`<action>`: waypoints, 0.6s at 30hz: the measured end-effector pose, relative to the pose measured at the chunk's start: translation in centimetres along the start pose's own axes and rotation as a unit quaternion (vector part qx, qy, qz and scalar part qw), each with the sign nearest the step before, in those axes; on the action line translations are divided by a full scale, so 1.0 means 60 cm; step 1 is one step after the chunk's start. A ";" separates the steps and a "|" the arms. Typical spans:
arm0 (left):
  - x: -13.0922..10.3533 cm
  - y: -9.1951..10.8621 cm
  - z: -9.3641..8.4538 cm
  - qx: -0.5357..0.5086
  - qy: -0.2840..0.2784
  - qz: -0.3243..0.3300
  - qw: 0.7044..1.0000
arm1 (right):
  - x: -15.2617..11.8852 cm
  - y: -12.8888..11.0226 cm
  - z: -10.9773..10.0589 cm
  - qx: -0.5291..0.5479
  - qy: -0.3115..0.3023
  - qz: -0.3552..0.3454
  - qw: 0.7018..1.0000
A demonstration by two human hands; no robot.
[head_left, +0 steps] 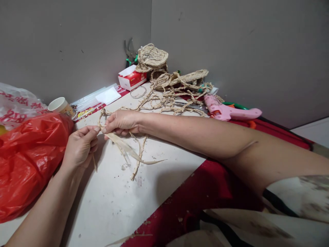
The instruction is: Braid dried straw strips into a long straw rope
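My left hand (pixel 81 144) is closed in a pinch on the end of a braided straw cord (pixel 100 118), just above the white board (pixel 110 202). Right against it, my right hand (pixel 120 122) also pinches the cord, thumb and fingertips together. Loose pale straw strips (pixel 125 147) hang from under my right hand and fan out over the board. A short twisted piece of cord (pixel 137 164) lies below them. From behind my right hand, more knotted cord (pixel 164 101) runs back into a tangled heap. The exact spot between the fingertips is partly covered.
A red plastic bag (pixel 31 161) bulges at the left, beside a paper cup (pixel 60 105). Farther back are clear glue sticks (pixel 89 97), a red tissue box (pixel 132 79), pruning shears (pixel 131 51) and coiled straw braid (pixel 153 56). A pink glue gun (pixel 228 109) lies right.
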State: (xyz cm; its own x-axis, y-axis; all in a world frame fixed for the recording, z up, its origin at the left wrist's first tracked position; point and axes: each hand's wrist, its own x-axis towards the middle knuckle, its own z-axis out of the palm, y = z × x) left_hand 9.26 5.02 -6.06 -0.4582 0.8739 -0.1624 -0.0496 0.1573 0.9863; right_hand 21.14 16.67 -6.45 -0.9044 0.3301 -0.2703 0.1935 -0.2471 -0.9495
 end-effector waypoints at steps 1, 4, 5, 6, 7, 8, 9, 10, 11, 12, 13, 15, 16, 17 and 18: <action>-0.001 0.001 0.001 0.003 0.003 0.001 1.000 | 0.000 0.000 0.001 0.000 0.011 -0.004 1.000; -0.002 0.005 0.000 0.000 0.001 -0.011 1.000 | 0.002 0.000 0.001 0.000 0.038 -0.015 0.999; -0.002 0.006 -0.001 -0.004 -0.002 -0.016 1.000 | 0.002 0.000 0.000 0.002 0.040 -0.016 0.999; -0.001 0.007 -0.002 -0.006 -0.006 -0.019 1.000 | 0.002 0.000 -0.001 0.007 0.039 -0.017 0.999; 0.000 0.008 -0.003 -0.007 -0.008 -0.021 1.000 | 0.002 0.000 -0.001 0.013 0.033 -0.015 0.999; 0.001 0.009 -0.004 -0.006 -0.007 -0.022 1.000 | 0.002 -0.001 -0.002 0.019 0.025 -0.010 0.999; 0.001 0.009 -0.004 -0.005 -0.004 -0.022 1.000 | 0.002 -0.001 -0.003 0.024 0.015 -0.005 1.000; 0.002 0.010 -0.004 -0.004 -0.001 -0.024 1.000 | 0.002 -0.001 -0.004 0.030 0.007 0.000 1.000; 0.003 0.010 -0.004 -0.004 0.000 -0.027 1.000 | 0.002 -0.001 -0.004 0.034 0.001 0.006 0.999; 0.003 0.010 -0.005 -0.005 0.000 -0.030 1.000 | 0.002 -0.002 -0.005 0.038 -0.002 0.010 0.999; 0.003 0.010 -0.005 -0.006 -0.003 -0.034 0.999 | 0.002 -0.002 -0.005 0.040 -0.003 0.013 0.999; 0.004 0.010 -0.007 -0.008 -0.019 -0.047 0.999 | 0.004 -0.001 -0.005 0.041 -0.003 0.013 0.999; 0.005 0.009 -0.008 -0.009 -0.028 -0.055 0.998 | 0.005 -0.001 -0.004 0.038 -0.002 0.013 0.999; 0.006 0.008 -0.010 -0.009 -0.035 -0.062 0.997 | 0.005 -0.001 -0.004 0.033 0.000 0.011 0.999; 0.006 0.007 -0.012 -0.007 -0.042 -0.068 0.997 | 0.006 0.000 -0.004 0.027 0.003 0.007 1.000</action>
State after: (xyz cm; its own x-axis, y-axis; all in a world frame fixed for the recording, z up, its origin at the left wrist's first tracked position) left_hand 8.44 5.10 -5.69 -0.3698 0.8810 -0.2952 -0.1188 0.2703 0.9554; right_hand 20.90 16.99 -6.60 -0.8996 0.3307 -0.2851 0.1859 -0.3008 -0.9354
